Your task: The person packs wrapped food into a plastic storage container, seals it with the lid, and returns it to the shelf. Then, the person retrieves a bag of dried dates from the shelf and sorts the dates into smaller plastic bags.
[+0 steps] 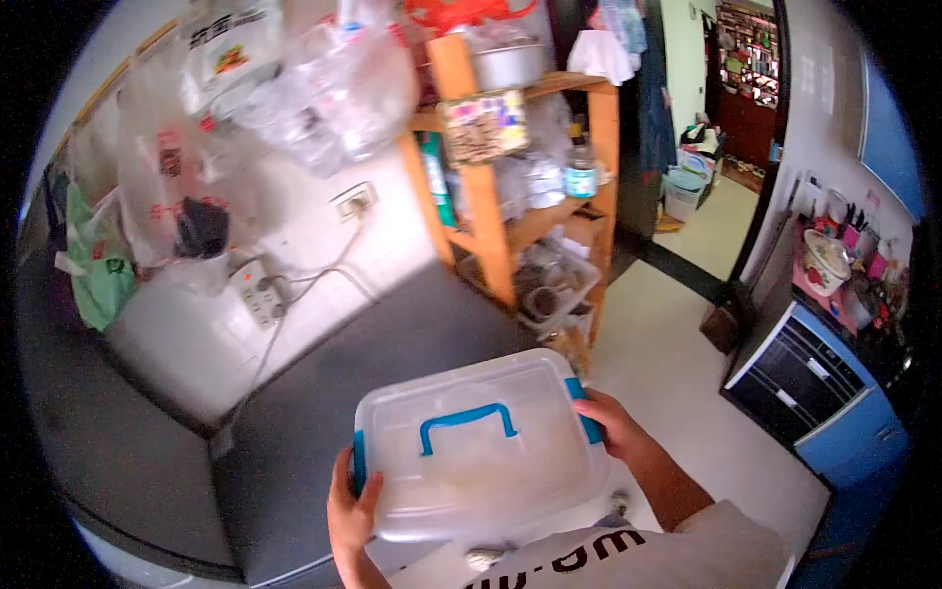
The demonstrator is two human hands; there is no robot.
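The left hand [348, 506] holds a lidded box [486, 510] at its left end; the right hand [610, 424] holds the other end at a blue clip [590, 424]. A blue handle [466, 417] spans the middle of the translucent lid [530, 388]; what lies inside is too hazy to tell. The box overlaps the right edge of the worktop [373, 334] in view, with floor [702, 432] beyond. Along the worktop's back edge, a socket strip [257, 294] is against the wall [186, 344] and bags [358, 93] hang above. A rack [489, 226] stands past the far right corner, with a pot [508, 69] on top and a bottle [580, 172] below. Further right, a bowl [827, 260] sits above a blue cabinet [849, 437].
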